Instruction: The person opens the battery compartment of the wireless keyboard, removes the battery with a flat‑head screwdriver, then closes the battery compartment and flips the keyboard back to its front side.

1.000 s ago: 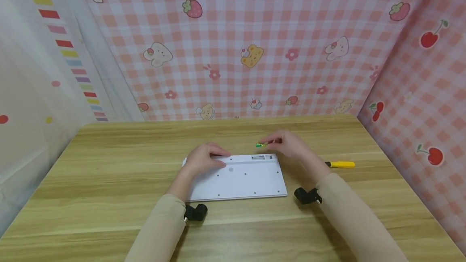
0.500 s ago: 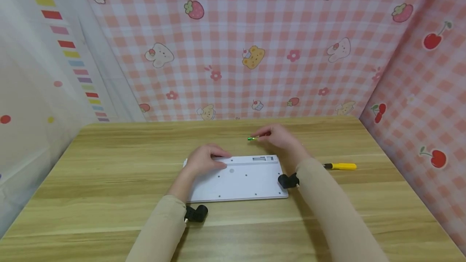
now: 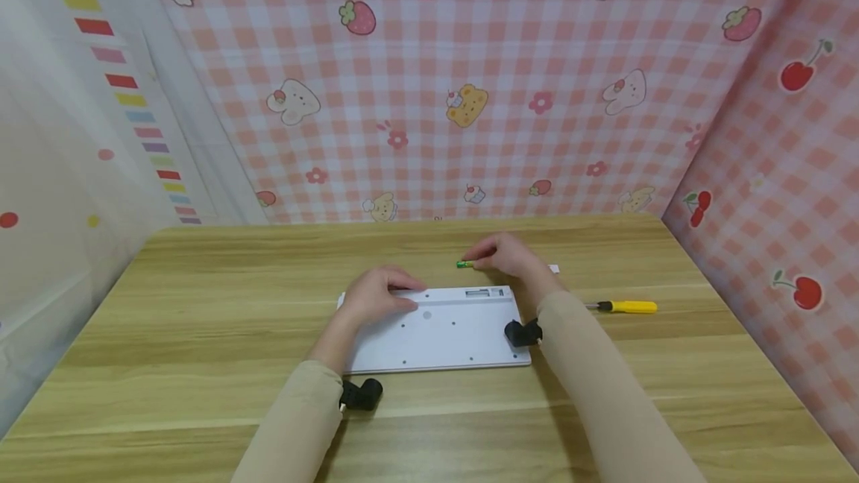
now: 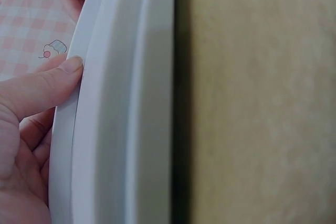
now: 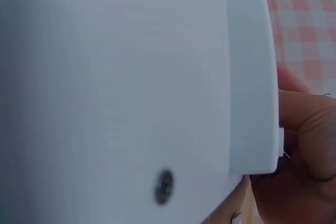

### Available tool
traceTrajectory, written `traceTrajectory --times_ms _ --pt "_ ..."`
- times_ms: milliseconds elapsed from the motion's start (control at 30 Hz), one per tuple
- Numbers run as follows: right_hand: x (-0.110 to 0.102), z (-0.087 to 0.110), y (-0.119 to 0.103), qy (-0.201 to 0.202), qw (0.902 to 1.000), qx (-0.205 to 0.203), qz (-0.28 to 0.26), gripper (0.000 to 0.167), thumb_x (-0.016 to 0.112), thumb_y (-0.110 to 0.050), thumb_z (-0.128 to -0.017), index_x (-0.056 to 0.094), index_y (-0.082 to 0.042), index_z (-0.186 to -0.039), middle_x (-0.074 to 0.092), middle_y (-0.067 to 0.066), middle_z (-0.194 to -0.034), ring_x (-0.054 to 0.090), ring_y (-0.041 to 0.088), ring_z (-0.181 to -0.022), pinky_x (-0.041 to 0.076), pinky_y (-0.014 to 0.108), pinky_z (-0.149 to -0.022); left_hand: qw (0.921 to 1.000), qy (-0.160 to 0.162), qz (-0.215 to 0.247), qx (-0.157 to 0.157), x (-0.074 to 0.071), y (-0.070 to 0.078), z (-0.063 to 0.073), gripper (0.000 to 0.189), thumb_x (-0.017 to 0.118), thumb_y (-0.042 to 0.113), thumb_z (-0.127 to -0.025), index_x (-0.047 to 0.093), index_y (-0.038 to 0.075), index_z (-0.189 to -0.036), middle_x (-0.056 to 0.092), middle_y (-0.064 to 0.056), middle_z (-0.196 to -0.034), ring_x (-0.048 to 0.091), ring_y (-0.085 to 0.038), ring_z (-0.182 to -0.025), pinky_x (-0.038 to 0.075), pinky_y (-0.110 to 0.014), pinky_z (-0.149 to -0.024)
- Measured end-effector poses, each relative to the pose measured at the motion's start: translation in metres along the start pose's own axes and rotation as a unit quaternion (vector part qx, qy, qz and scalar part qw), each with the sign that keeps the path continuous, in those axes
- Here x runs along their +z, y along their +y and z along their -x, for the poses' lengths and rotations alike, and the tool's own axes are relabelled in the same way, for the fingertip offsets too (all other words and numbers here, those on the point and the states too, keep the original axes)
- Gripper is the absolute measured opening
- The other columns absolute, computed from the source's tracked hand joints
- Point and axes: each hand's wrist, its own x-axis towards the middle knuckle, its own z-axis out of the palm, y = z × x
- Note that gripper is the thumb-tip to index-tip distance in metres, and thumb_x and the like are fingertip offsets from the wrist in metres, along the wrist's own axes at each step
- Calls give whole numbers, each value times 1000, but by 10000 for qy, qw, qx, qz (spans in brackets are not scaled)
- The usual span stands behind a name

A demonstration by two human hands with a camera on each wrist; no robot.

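A white keyboard (image 3: 436,338) lies underside up on the table, small screws dotted over its back. At its far right edge a battery slot (image 3: 478,293) stands uncovered. My left hand (image 3: 376,297) grips the keyboard's far edge, thumb (image 4: 52,85) on the back face and fingers behind the edge. Just beyond the slot, my right hand (image 3: 505,253) pinches a small green battery (image 3: 464,264) between thumb and fingers, its left end sticking out. In the right wrist view the keyboard (image 5: 157,77) hides the battery and most of the fingers.
A yellow-handled screwdriver (image 3: 631,307) lies right of the keyboard, its shaft towards my right forearm. A small white piece (image 3: 553,268) shows behind my right wrist. The pink checked cloth (image 3: 429,133) hangs past the table's far edge.
My right hand has moved left with the battery, its forearm swinging inward over the keyboard's right edge; lately the battery has dipped slightly. My left hand has kept its grip on the keyboard.
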Motion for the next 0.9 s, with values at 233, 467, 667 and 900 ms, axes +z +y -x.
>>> traceTrajectory --times_ms 233,467,667,900 --pt "-1 2 0 -24 9998 111 -150 19 69 -5 -92 77 -10 -109 69 9 -117 60 26 -108 46 43 -99 10000 22 -37 -22 -1 1 1 27 84 13 -79 80 22 -104 71 5 -107 64 -16 -103 48 -38 -95" --pt "-1 1 2 -57 9998 -48 -188 19 70 -4 -91 77 -8 -109 69 9 -116 61 26 -109 46 43 -99 10000 20 -26 -61 -1 1 1 26 84 14 -79 80 22 -104 70 5 -107 64 -16 -103 47 -38 -95" --pt "-6 4 2 -158 9996 -124 -207 25 72 -8 -91 73 -6 -115 68 9 -116 59 23 -104 47 39 -94 10000 28 2 -22 -1 0 1 26 84 14 -79 80 21 -104 71 4 -107 64 -17 -103 48 -38 -94" --pt "-26 17 -2 -179 9998 -83 -77 36 69 -20 -95 66 -6 -128 63 12 -126 55 29 -115 43 45 -101 10000 49 7 -55 0 0 1 26 84 13 -79 79 21 -104 70 4 -107 64 -17 -103 48 -39 -95"
